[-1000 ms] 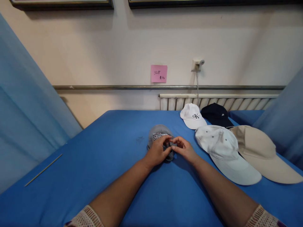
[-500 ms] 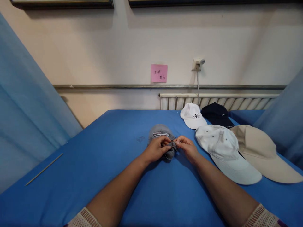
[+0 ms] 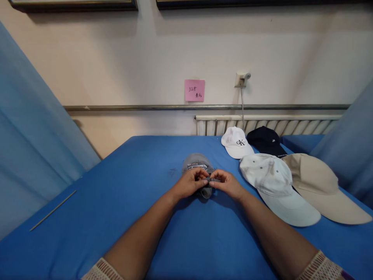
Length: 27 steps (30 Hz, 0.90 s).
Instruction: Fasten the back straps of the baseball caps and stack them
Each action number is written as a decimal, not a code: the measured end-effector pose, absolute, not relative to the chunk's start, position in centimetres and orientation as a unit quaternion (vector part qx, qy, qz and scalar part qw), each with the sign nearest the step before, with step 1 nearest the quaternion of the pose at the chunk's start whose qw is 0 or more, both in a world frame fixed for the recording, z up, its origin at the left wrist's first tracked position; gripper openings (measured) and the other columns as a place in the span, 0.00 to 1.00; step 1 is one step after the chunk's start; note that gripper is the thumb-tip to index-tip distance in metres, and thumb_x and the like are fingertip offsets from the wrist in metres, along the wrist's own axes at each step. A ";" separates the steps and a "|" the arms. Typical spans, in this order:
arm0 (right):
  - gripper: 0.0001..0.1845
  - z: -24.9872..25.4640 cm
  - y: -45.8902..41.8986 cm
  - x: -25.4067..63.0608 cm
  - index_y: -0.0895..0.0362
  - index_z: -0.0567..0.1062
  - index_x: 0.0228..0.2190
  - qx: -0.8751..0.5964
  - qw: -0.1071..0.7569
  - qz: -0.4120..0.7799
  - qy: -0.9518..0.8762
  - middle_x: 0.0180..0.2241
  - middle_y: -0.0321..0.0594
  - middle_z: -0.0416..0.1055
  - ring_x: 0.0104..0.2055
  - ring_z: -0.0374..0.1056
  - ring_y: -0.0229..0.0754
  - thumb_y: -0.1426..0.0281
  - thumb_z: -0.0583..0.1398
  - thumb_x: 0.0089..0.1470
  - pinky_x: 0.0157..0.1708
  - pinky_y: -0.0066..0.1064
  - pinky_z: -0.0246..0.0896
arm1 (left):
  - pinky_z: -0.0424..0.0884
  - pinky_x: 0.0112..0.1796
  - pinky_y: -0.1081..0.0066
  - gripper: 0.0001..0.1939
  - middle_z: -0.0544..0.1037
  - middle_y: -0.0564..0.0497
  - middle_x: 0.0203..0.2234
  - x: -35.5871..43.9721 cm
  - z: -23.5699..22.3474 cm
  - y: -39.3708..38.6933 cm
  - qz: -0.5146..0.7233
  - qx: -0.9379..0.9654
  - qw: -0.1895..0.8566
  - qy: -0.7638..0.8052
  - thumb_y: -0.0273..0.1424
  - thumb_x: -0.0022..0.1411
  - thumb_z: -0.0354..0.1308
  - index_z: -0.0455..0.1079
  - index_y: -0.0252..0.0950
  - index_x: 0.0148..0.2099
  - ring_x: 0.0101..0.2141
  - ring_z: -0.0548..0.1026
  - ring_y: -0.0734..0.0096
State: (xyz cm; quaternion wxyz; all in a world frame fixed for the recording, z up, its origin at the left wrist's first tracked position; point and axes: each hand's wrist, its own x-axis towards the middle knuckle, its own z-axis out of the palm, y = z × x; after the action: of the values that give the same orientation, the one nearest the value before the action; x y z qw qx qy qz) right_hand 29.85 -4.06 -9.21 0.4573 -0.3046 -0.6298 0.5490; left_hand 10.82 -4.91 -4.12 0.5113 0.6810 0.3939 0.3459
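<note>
A grey baseball cap (image 3: pixel 196 160) with a printed front patch lies on the blue-covered table (image 3: pixel 151 163) in front of me. My left hand (image 3: pixel 191 182) pinches the cap's strap from the left, thumb and fingers closed. Close against it, my right hand (image 3: pixel 226 183) pinches the strap (image 3: pixel 215 180) from the other side. The two hands' fingertips nearly meet. Fingers hide much of the strap, and its fastener is too small to make out.
To the right lie a white cap (image 3: pixel 236 144), a dark navy cap (image 3: pixel 266 140), a pale grey cap (image 3: pixel 279 186) and a beige cap (image 3: pixel 320 182). A thin stick (image 3: pixel 53 210) lies at left. Behind the table are a radiator (image 3: pixel 271 123) and a rail (image 3: pixel 140 107).
My right hand has shifted slightly left, its fingers now closer to the left hand's fingertips at the strap. The cap stays in place.
</note>
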 end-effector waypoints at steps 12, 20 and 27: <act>0.22 -7.8 -4.8 31.0 0.57 0.72 0.18 -0.333 0.359 0.531 -0.691 0.17 0.34 0.65 0.21 0.58 0.35 0.54 0.60 0.52 0.24 0.28 0.53 | 0.64 0.23 0.74 0.11 0.75 0.51 0.23 8.8 -3.5 -4.5 0.251 0.708 0.501 0.431 0.36 0.53 0.61 0.73 0.34 0.37 0.22 0.71 0.72; 0.17 -9.6 -4.6 29.4 0.57 0.69 0.22 -0.366 0.441 0.478 -0.666 0.20 0.32 0.63 0.23 0.56 0.34 0.57 0.61 0.50 0.24 0.27 0.51 | 0.61 0.27 0.73 0.06 0.76 0.51 0.25 8.8 -5.3 -4.1 0.169 0.844 0.214 0.461 0.25 0.48 0.59 0.73 0.38 0.31 0.25 0.71 0.69; 0.15 -10.0 -5.1 28.6 0.56 0.68 0.21 -0.365 0.434 0.481 -0.668 0.19 0.31 0.61 0.22 0.54 0.33 0.59 0.60 0.50 0.23 0.26 0.50 | 0.62 0.28 0.71 0.04 0.74 0.49 0.24 9.3 -5.9 -4.4 0.163 0.866 0.162 0.445 0.24 0.48 0.57 0.71 0.38 0.28 0.25 0.69 0.67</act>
State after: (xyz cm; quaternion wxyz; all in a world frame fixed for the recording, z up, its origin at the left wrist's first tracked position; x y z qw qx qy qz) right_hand 28.61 -5.11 -9.98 0.4336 -0.3653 -0.6685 0.4813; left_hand 9.31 -4.42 -5.88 0.1617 0.8657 0.4448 0.1627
